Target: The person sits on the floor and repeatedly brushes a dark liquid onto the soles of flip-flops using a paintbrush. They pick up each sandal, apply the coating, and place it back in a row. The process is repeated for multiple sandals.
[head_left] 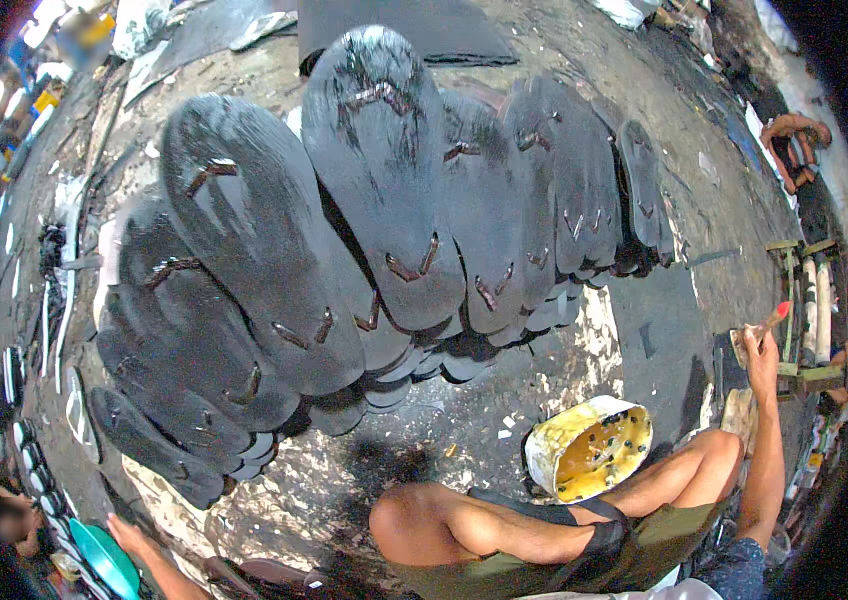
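Observation:
My right hand (762, 352), at the far right, is closed around a brush (780, 314) with a red-tipped handle; its pale bristle end points left. Low on the left, my left hand (128, 535) has its fingers stretched out beside a teal oval object (104, 560); whether they touch I cannot tell. Ahead of me lie overlapping rows of black sandal soles (244, 240), several bearing small glossy brown V-shaped pieces (414, 262). By my bent legs stands a tilted white bucket (540, 462), its inside coated yellow with dark specks.
A wooden frame (806, 378) stands at the right, with an orange-brown object (794, 150) beyond it. Black sheeting (424, 30) lies at the far side. A pale sandal (79, 412) and a row of sandals (36, 470) line the left, near another person (19, 515).

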The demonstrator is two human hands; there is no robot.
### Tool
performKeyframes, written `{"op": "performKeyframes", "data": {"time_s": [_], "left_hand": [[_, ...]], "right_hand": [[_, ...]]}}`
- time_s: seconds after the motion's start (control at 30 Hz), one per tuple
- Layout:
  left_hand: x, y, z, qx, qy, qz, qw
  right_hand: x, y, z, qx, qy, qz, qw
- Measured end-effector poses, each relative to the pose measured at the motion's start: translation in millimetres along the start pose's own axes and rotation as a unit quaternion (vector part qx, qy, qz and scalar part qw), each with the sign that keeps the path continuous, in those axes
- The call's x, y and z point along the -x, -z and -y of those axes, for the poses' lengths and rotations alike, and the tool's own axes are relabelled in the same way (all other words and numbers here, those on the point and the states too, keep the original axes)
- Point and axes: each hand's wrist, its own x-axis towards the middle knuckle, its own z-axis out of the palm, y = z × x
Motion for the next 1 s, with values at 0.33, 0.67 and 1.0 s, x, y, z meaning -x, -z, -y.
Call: {"op": "performKeyframes", "data": {"time_s": [0.33, 0.67, 1.0], "left_hand": [[154.6, 124.7, 123.3, 0.108, -0.052, 0.03, 0.992], [154.0, 73.8, 42.7, 0.015, -0.092, 0.123, 0.988], [332.2, 171.0, -83.6, -0.101, -0.119, 0.148, 0.976]], "right_hand": [[52.6, -59.2, 77.0, -0.187, 0.003, -0.021, 0.982], [70.5, -23.2, 112.4, -0.387, 0.062, 0.043, 0.919], [110.9, -33.7, -3.4, -0.429, -0.043, 0.017, 0.902]]}}
